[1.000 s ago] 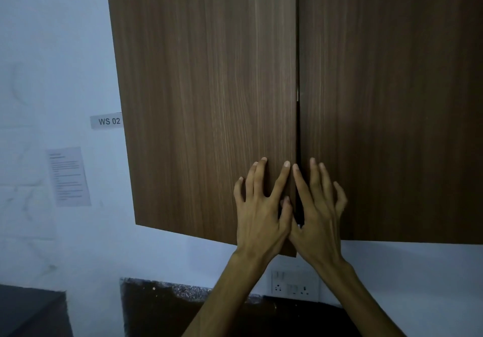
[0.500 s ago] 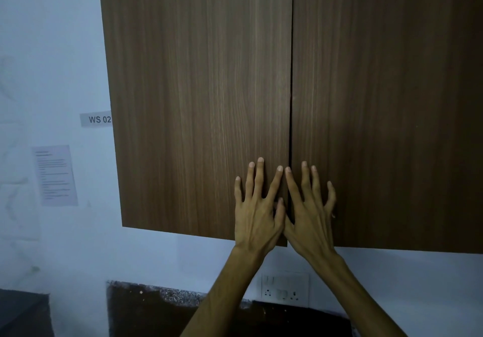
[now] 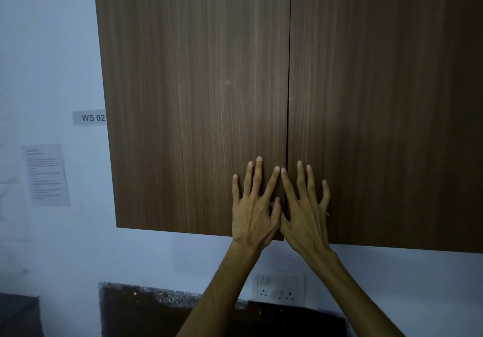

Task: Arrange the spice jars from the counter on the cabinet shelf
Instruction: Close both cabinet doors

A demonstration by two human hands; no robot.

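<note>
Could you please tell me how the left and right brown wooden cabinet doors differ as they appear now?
The left brown wooden cabinet door shows its whole width, while the right brown wooden cabinet door runs off the frame. The left hand presses flat on the left door; the right hand presses on the right door. Both doors are shut and share the same grain.

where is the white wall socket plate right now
In the head view the white wall socket plate sits low and centre on the wall, below the brown wooden cabinet doors, between the two forearms.
</note>
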